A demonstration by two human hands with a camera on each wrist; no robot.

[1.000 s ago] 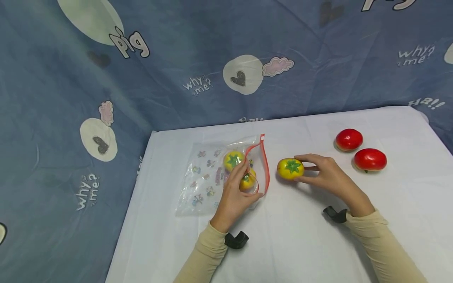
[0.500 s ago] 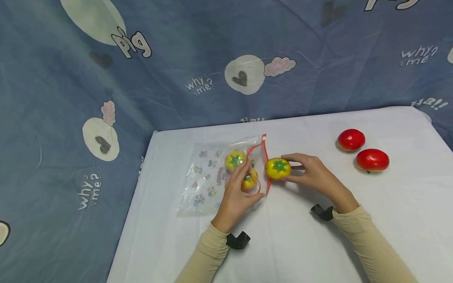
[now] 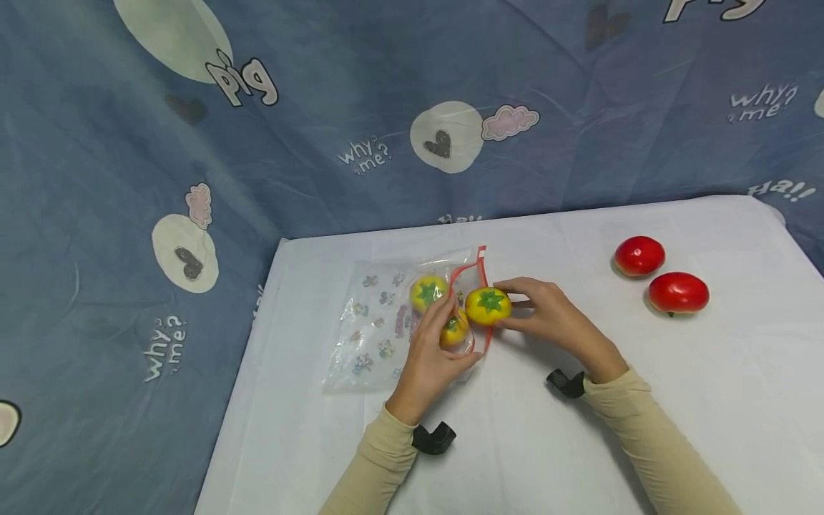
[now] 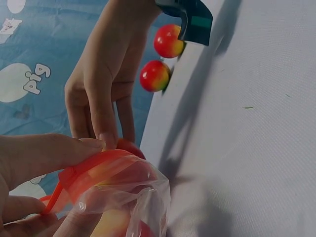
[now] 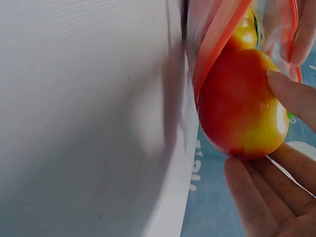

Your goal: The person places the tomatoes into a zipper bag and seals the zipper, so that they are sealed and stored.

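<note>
My right hand [image 3: 553,315] grips a toy tomato [image 3: 488,306], yellow with a green star-shaped top and a red underside. Thumb and fingers pinch it from its right side. It sits at the mouth of a clear zip bag [image 3: 350,357] with a red rim, overlapping that rim in the head view. In the right wrist view the tomato [image 5: 242,106] lies against the red strip [image 5: 215,52]. My left hand [image 3: 428,357] holds the bag's mouth apart by its edges. Two more such tomatoes, one upper [image 3: 428,292] and one lower [image 3: 454,330], lie inside the bag, the lower partly behind my left fingers.
Two red toy tomatoes, one farther back [image 3: 639,256] and one nearer [image 3: 679,292], rest on the white-covered table [image 3: 547,443] at the right. A blue printed curtain [image 3: 309,107] hangs behind and left of the table. Black wrist mounts [image 3: 434,438] stick out from both sleeves.
My right hand has moved left with the tomato, from beside the bag to over its red rim. The left hand and bag have stayed nearly still.
</note>
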